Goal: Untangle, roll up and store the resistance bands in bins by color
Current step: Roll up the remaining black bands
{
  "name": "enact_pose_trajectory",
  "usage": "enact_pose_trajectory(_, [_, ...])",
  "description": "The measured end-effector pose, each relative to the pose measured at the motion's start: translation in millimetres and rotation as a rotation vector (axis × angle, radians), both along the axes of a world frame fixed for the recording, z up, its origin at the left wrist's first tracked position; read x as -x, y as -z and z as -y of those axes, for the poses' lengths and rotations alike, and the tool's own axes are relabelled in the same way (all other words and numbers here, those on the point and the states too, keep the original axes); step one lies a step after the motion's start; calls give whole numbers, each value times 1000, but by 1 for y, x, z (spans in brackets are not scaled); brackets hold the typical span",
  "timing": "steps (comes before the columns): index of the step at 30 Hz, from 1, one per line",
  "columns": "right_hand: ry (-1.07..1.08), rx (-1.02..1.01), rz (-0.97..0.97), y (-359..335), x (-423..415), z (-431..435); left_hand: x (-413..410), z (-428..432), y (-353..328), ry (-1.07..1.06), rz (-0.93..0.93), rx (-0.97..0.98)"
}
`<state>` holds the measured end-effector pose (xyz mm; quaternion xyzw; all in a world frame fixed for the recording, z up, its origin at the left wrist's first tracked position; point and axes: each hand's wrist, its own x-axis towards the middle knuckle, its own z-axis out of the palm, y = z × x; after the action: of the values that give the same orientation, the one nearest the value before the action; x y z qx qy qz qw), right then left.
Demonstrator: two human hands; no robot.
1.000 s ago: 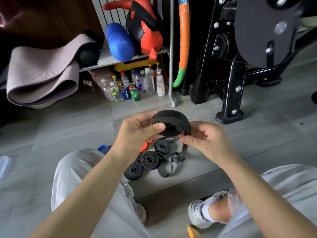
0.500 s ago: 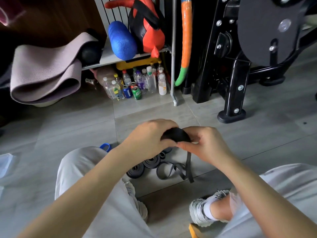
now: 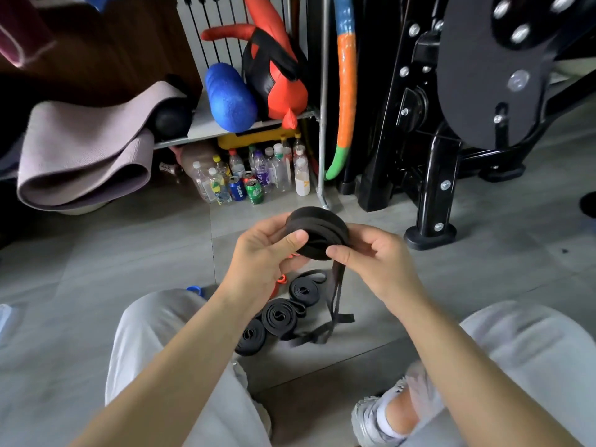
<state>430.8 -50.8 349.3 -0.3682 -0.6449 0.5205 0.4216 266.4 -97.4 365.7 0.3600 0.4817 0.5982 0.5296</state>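
- Where the two hands meet above the grey tiled floor (image 3: 129, 253), a half-wound black band (image 3: 317, 230) sits between them as a thick, flat-sided coil of matte rubber, its layers stacked slightly unevenly.
- The left hand (image 3: 261, 253) grips the coil from its left side, thumb pressed across the front face and fingers curled behind.
- The right hand (image 3: 377, 262) pinches the coil's right edge, thumb tip on the front, fingers wrapped round the back.
- A loose tail (image 3: 337, 295) of the same flat strap hangs from the coil's underside down to the floor, where it ends in a limp, twisted loop.
- Three finished black rolls (image 3: 279, 316) lie flat on the tiles in a diagonal row, each a tight spiral with a small hole in the middle; the tail's end lies just beside them.
- A scrap of orange band (image 3: 281, 280) shows under the left hand, mostly hidden.
- Behind, a ribbed blue foam roller (image 3: 230, 96) and a padded red-and-black bag (image 3: 277, 79) rest on a metal shelf (image 3: 206, 124), with clear plastic bottles and cans (image 3: 258, 172) beneath it.
- A soft mauve mat (image 3: 84, 156) folds over at the left; a glossy black machine frame (image 3: 432, 188) stands at the right.
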Motion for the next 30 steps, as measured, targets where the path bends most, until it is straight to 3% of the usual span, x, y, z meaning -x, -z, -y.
enact_pose_trajectory(2, [-15,-39,47,-14,0,-10,-1,-6,-4,18,86,13])
enact_pose_trajectory(4, [-71,-84,135,-26,-1,-24,3,-15,-12,37,-19,30])
enact_pose_trajectory(5, [-92,-114,201,-31,1,-32,6,-19,-17,40,-208,23])
enact_pose_trajectory(8, [-129,-274,459,-38,9,-56,22,-34,-27,36,-1007,-59])
enact_pose_trajectory(9, [-151,-325,536,-40,14,-62,26,-37,-30,62,-1158,-88])
enact_pose_trajectory(12, [-198,-350,667,-45,28,-76,31,-54,-30,179,-1335,-111])
enact_pose_trajectory(14, [-206,-321,679,-42,35,-84,36,-65,-24,147,-1393,-84])
enact_pose_trajectory(16, [-220,-256,620,-34,39,-91,43,-72,-12,92,-1255,-31])
enact_pose_trajectory(18, [-237,-194,578,-24,41,-97,49,-72,-1,51,-960,-9])
enact_pose_trajectory(20, [-244,-144,560,-19,42,-101,54,-73,1,4,-780,-26])
enact_pose_trajectory(25, [-253,86,166,-24,38,-113,49,-85,-9,-25,-292,-20])
enact_pose_trajectory(30, [-206,49,40,-28,48,-112,46,-90,-10,-40,158,-5])
